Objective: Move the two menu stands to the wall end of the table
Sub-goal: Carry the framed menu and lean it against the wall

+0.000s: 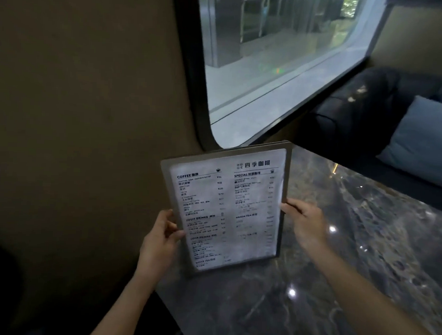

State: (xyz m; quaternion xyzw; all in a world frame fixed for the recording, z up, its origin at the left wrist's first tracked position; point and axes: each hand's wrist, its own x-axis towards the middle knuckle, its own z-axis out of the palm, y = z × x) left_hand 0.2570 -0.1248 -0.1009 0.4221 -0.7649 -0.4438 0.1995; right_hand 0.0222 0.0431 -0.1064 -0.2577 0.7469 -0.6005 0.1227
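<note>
Flat grey-framed menu stand with white printed sheet (227, 207) held upright at wall end of dark marbled stone desk (337, 259), beside brown wall (91, 112). Left hand (160, 238) fingers pinched on left frame edge; right hand (305, 223) fingers clamped on right edge. Second frame edge apparently visible directly behind; not certain. Judged near completion: set-down and release remaining.

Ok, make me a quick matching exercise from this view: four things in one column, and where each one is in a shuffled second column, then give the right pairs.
Things:
1. menu stand
2. left hand
3. blue cushion
4. window

Places:
A. in the wall beyond the marble table
B. on the dark sofa, at right
C. gripping the stand's left edge
D. held upright at the table's wall end, between both hands

Pairs: 1-D, 2-C, 3-B, 4-A
</note>
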